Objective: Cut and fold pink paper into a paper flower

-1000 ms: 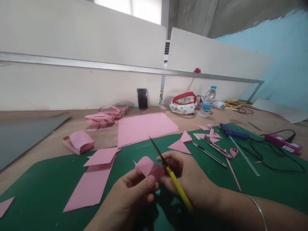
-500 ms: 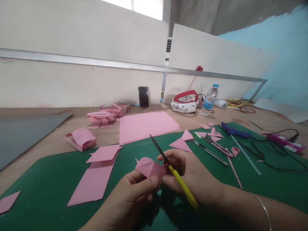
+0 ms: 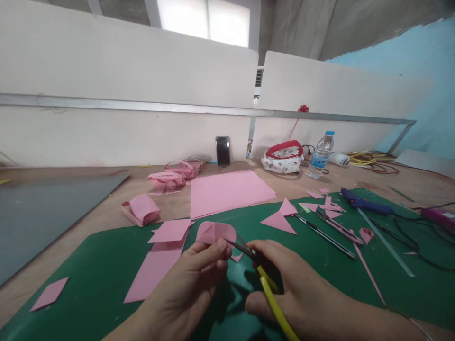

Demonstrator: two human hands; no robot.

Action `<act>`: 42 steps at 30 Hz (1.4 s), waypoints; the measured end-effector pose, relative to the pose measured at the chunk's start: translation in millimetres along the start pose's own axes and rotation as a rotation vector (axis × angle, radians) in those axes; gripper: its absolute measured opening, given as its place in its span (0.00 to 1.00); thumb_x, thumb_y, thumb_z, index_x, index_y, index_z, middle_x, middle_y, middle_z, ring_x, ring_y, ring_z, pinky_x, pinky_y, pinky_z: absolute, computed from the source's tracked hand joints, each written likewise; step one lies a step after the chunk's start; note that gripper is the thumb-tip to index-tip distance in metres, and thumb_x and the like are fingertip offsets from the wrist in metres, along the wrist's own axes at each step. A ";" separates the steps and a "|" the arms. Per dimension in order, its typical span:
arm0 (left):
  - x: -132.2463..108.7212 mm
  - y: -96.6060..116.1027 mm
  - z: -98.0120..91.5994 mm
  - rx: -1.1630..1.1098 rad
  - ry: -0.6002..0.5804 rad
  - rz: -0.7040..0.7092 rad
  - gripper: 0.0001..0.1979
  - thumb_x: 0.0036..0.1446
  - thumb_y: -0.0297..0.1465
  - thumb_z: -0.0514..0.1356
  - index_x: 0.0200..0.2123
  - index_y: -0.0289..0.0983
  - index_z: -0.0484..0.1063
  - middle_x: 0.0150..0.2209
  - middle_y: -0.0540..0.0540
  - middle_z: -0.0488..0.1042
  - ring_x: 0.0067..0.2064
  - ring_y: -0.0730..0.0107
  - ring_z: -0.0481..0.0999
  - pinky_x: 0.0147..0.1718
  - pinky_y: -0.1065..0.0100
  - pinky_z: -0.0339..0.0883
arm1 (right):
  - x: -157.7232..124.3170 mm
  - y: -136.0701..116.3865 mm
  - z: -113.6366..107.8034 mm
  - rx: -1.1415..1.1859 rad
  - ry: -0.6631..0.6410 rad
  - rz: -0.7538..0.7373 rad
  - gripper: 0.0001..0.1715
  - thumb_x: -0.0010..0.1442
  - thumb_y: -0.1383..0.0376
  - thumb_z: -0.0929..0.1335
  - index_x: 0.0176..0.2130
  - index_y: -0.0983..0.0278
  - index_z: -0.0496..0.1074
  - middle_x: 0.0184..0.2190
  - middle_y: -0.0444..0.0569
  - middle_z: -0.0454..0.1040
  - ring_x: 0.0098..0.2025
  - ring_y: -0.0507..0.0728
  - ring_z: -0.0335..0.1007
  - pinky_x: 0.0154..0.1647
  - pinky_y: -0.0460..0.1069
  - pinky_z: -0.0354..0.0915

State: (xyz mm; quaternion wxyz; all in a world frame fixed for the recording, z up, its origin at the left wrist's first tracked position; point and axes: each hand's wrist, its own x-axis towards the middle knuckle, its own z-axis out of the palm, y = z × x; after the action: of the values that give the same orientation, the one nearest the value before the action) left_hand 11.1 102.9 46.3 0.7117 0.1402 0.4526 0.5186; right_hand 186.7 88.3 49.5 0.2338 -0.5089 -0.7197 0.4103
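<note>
My left hand (image 3: 192, 289) pinches a small folded pink paper piece (image 3: 215, 232) with a rounded top, held just above the green cutting mat (image 3: 88, 265). My right hand (image 3: 295, 293) grips yellow-handled scissors (image 3: 263, 279). Their dark blades point left and meet the paper's lower right edge. A small pink scrap (image 3: 236, 257) hangs just under the blades. Both hands are closed.
Pink paper strips (image 3: 156, 263) and a large pink sheet (image 3: 227, 189) lie to the left and behind. Pink triangles (image 3: 279, 220), a craft knife (image 3: 323, 232), a steel ruler (image 3: 386, 241), a blue glue gun (image 3: 359, 202) and cables lie to the right. A phone (image 3: 222, 150), pouch (image 3: 282, 158) and water bottle (image 3: 320, 155) stand by the wall.
The scissors have swung from pointing up and away to pointing left into the paper. The paper has been turned and lifted, and a small scrap hangs off it. The camera has tilted.
</note>
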 end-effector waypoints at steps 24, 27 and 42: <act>4.6 -5.6 -2.3 -0.050 0.013 0.035 0.12 0.53 0.13 0.58 0.25 0.32 0.74 0.28 0.47 0.73 0.27 0.76 0.74 0.27 0.75 0.74 | 4.3 9.3 8.3 -0.221 0.057 -0.160 0.08 0.58 0.61 0.68 0.37 0.63 0.68 0.33 0.46 0.69 0.33 0.55 0.61 0.34 0.49 0.57; 5.8 -6.3 -4.1 -0.083 -0.028 0.025 0.11 0.51 0.13 0.60 0.26 0.32 0.75 0.28 0.47 0.74 0.26 0.75 0.74 0.25 0.73 0.75 | 5.1 10.7 8.2 -0.256 0.073 -0.169 0.09 0.59 0.60 0.68 0.33 0.62 0.65 0.30 0.45 0.68 0.31 0.54 0.60 0.32 0.48 0.55; 7.5 -2.8 -6.6 -0.145 -0.006 -0.001 0.10 0.56 0.19 0.59 0.25 0.30 0.78 0.25 0.43 0.77 0.25 0.75 0.77 0.24 0.77 0.75 | 3.2 19.5 6.0 -0.306 0.118 -0.271 0.16 0.61 0.55 0.66 0.29 0.61 0.61 0.24 0.40 0.64 0.26 0.51 0.56 0.28 0.45 0.50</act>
State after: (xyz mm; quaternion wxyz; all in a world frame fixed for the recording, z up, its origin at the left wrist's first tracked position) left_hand 8.0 106.4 37.0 0.7216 0.0895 0.4117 0.5494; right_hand 191.5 92.0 29.7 0.2488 -0.4600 -0.8206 0.2305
